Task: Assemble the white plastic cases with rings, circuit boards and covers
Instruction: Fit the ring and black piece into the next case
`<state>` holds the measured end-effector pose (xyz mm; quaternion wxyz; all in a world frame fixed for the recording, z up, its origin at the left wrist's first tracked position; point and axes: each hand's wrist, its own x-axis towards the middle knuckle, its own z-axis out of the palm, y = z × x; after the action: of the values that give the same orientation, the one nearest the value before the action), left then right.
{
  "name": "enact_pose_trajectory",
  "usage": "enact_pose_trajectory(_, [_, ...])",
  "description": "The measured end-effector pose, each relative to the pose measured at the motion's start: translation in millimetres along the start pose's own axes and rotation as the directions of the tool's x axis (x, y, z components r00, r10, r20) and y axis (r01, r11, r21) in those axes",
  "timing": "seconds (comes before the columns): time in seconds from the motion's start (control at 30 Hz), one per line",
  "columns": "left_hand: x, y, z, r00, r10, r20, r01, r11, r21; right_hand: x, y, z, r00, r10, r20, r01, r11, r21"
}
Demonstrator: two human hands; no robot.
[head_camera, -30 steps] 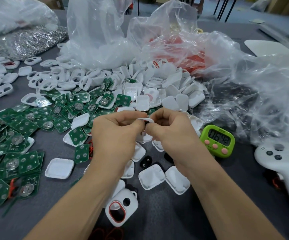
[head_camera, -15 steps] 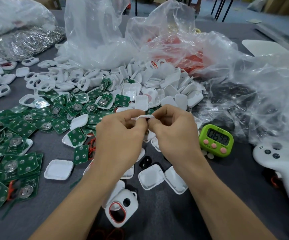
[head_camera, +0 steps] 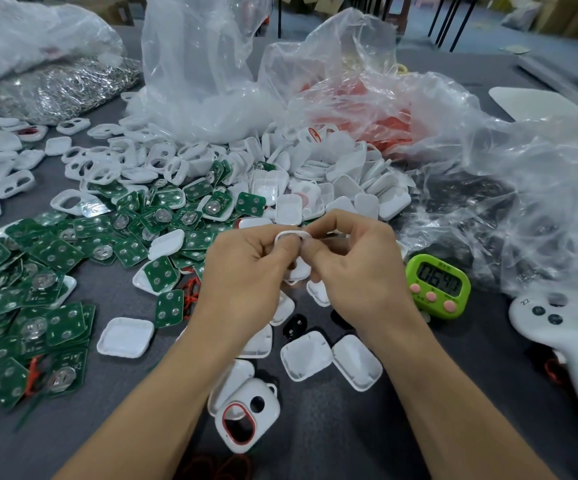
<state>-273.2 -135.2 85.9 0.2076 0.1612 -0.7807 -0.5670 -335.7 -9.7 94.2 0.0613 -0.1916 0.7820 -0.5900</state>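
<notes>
Both hands are working just above the middle of the table point(head_camera: 349, 441), lifted toward the camera, probably so that the small part can be watched as it is fitted. The left hand point(head_camera: 246, 275) and the right hand point(head_camera: 360, 271) are meeting thumb to thumb. Each is pinching one end of a white plastic case point(head_camera: 290, 234) with its fingers curled close around it. Gripping at both ends is likely giving the leverage to press something into the rim. The fingers are covering most of the case, so I cannot tell whether a ring or board is already sitting in it.

The supplies are lying sorted by kind and within reach. Green circuit boards point(head_camera: 55, 258) are spreading toward the left edge. Loose white covers point(head_camera: 306, 355) are lying hollow side up near the front edge, beneath the wrists. More white shells point(head_camera: 349, 188) are heaping on the far side against the clear plastic bags point(head_camera: 204, 64). A ringed case point(head_camera: 266, 422) is lying between the forearms by the near edge, seemingly waiting for its next part. A green timer point(head_camera: 438, 285) is standing just right of the right hand, facing the person. A white controller point(head_camera: 564, 341) is resting toward the right edge.
</notes>
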Motion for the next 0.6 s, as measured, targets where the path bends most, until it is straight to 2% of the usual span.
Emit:
enact_pose_trajectory(0.1, [6, -2, -6, 0.989, -0.048, -0.138, 0.055, 0.997, 0.048, 0, -1, 3, 0.988, 0.071, 0.137, -0.085, 0.992, 0.095])
enact_pose_trajectory(0.23, [18, -2, -24, 0.913, -0.269, -0.307, 0.205, 0.952, -0.226, -1, -2, 6, 1.000, -0.025, 0.002, 0.025, 0.989, -0.145])
enact_pose_trajectory(0.33, [24, -2, -37, 0.873, -0.366, -0.323, 0.222, 0.887, -0.406, 11, -10, 2, 0.998, -0.046, -0.042, 0.029, 0.940, -0.340])
enact_pose_trajectory(0.47, [26, -2, -45, 0.869, -0.398, -0.295, 0.211, 0.836, -0.507, 35, -25, 10, 0.994, 0.066, 0.085, -0.002, 0.805, -0.593])
enact_pose_trajectory(0.6, [28, -3, -55, 0.881, -0.383, -0.279, 0.177, 0.813, -0.555, 58, -26, 29, 0.977, 0.145, 0.159, 0.022, 0.668, -0.744])
